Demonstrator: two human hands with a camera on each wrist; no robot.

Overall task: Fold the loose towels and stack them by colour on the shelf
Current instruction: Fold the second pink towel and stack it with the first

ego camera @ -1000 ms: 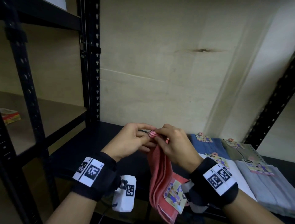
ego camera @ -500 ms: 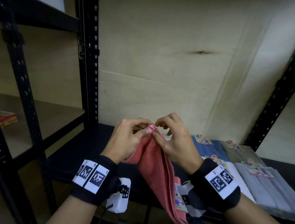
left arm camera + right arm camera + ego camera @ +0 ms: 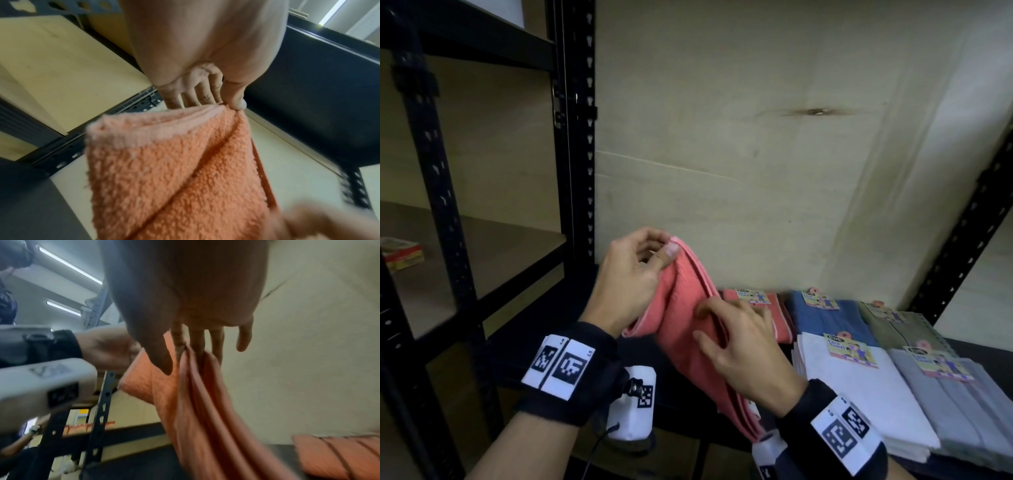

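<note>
Left hand point(image 3: 205, 48) pinches top corner of coral towel point(image 3: 174, 178) between thumb and fingers; towel hangs down, folded layers visible.

Head view running dim, black metal shelving uprights point(image 3: 571, 137) bowing at the edges. Right wrist view catching glare from white ceiling tube lights point(image 3: 69, 264). Fuzzy salmon-pink terry towel point(image 3: 174, 170) blurring toward the lower frame.
</note>
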